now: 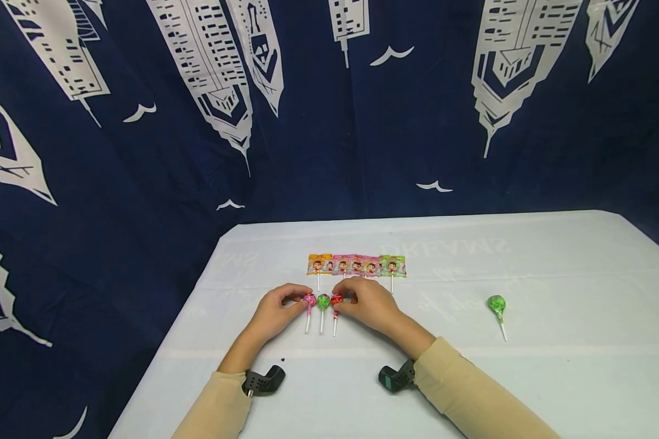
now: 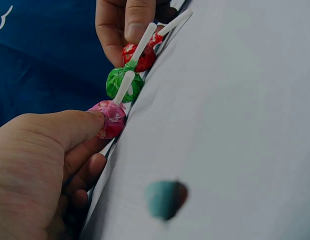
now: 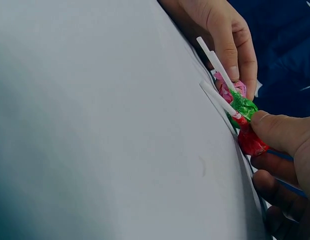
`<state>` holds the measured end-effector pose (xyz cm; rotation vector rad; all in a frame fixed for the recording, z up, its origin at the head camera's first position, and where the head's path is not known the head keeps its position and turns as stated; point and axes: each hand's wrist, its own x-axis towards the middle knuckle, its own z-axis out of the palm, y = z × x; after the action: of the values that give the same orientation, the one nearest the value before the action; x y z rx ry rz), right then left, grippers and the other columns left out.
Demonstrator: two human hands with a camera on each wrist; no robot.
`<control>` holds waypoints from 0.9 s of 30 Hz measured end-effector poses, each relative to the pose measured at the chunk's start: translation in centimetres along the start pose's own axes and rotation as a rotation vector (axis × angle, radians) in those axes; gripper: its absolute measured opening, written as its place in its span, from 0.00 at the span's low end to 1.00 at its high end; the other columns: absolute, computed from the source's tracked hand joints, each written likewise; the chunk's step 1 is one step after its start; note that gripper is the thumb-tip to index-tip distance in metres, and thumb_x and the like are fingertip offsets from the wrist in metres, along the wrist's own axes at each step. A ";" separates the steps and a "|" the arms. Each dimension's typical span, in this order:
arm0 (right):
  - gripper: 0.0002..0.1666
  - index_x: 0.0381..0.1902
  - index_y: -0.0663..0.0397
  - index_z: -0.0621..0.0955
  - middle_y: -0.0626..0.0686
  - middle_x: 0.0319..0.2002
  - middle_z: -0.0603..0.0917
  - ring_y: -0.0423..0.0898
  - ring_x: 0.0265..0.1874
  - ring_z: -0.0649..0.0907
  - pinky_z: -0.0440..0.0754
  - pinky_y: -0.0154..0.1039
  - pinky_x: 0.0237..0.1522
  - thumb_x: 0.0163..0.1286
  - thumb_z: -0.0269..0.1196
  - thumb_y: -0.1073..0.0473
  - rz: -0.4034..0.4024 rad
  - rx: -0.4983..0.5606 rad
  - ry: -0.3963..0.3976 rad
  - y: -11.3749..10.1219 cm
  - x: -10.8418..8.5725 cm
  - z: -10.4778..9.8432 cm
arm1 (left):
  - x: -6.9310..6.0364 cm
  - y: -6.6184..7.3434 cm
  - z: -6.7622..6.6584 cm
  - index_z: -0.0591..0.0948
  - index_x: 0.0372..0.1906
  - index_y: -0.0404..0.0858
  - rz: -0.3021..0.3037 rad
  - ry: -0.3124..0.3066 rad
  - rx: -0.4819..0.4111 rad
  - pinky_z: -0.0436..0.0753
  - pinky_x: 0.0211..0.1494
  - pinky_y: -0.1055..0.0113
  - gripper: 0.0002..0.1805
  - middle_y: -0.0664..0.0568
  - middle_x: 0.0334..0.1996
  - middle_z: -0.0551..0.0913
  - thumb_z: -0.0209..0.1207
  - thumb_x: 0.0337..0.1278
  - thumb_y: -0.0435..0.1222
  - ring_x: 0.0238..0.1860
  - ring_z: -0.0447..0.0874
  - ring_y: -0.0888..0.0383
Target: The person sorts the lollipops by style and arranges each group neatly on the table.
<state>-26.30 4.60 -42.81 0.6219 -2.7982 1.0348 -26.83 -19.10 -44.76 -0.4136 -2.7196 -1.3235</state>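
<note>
Three wrapped lollipops lie side by side on the white table, sticks toward me. My left hand [image 1: 273,312] pinches the pink lollipop [image 1: 310,300] by its head, thumb on the wrapper in the left wrist view. At the other end, my right hand [image 1: 369,303] holds the red lollipop [image 1: 336,300] between thumb and fingers. Between them sits a green lollipop [image 1: 323,302], close against both neighbours in the left wrist view [image 2: 124,82]. Part of the red head is hidden by my right fingers in the head view.
Behind the hands lies a row of flat lollipop packets [image 1: 357,264] in orange, pink and green. Another green lollipop [image 1: 496,305] rests apart on the right. A small dark speck [image 1: 282,360] is near the left wrist. A dark blue printed cloth [image 1: 329,152] hangs behind the table [image 1: 582,390].
</note>
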 end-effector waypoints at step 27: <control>0.21 0.52 0.47 0.84 0.49 0.48 0.85 0.43 0.38 0.82 0.76 0.37 0.37 0.61 0.72 0.51 -0.099 -0.104 -0.038 1.8 -3.2 -5.9 | 0.0 -0.2 0.1 0.87 0.47 0.47 0.034 0.008 0.011 0.80 0.55 0.61 0.12 0.57 0.42 0.87 0.67 0.59 0.34 0.43 0.81 0.62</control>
<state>-24.43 10.69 -40.04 0.7664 -2.7998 0.8623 -26.89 -19.12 -44.94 -0.4509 -2.6999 -1.2984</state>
